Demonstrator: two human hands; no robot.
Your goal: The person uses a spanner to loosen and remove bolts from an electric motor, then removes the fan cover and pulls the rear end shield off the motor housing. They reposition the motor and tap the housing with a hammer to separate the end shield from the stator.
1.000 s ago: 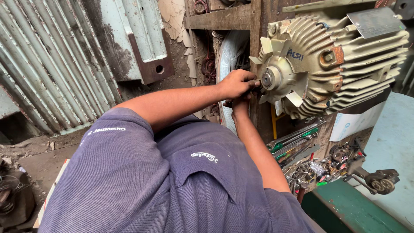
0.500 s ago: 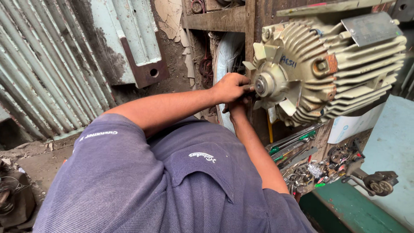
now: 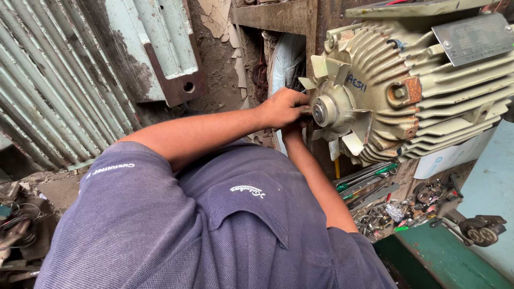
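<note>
Corrugated metal sheeting [image 3: 48, 91] across the left of the frame, a pale painted panel [image 3: 160, 43] with a rusted bracket at upper centre, cracked plaster beside it. Fills the upper right: a big cream electric motor [image 3: 428, 91] with cooling ribs, lying with its shaft end toward frame centre. Takes up the whole bottom centre: a blue work shirt [image 3: 214, 225], seen from above. On the motor's end, a pale cooling fan [image 3: 334, 109] with stubby blades around a metal shaft hub. Lower right, beneath the motor: a green bench top [image 3: 455, 262] and a clutter of wrenches, screwdrivers and small parts [image 3: 385, 198]. Centre of the frame, pressed against the fan's left side at the hub: left hand [image 3: 284, 107], curled into a closed grip, object in it too hidden to tell. Just under it, mostly covered: right hand [image 3: 293, 130], reaching up behind the fan, grip cannot be told
</note>
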